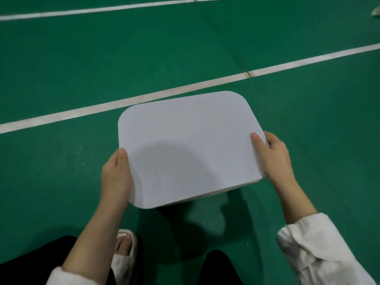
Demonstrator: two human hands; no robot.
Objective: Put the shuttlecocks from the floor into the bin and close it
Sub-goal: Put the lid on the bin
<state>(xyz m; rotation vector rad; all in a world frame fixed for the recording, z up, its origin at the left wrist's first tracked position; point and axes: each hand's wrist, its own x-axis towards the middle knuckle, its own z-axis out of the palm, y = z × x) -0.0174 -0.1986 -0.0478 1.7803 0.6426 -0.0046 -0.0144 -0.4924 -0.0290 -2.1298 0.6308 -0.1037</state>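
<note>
Left hand [116, 173], right hand [273, 155] grip lid [185, 145] by side edges, thumbs on top; bin [236, 187] mostly hidden below, on floor [61, 58] near white line [82, 112]. Judgement: square corners, lower level, press evenly.

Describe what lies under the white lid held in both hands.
Under the lid, only a pale strip of the bin shows at its near edge. The lid covers the bin's inside, so its contents cannot be seen.

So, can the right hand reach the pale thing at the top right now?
Probably not. The right hand grips the lid, and the pale thing lies far off across the white line, at the picture's edge. The hand would likely have to let go and move closer.
</note>
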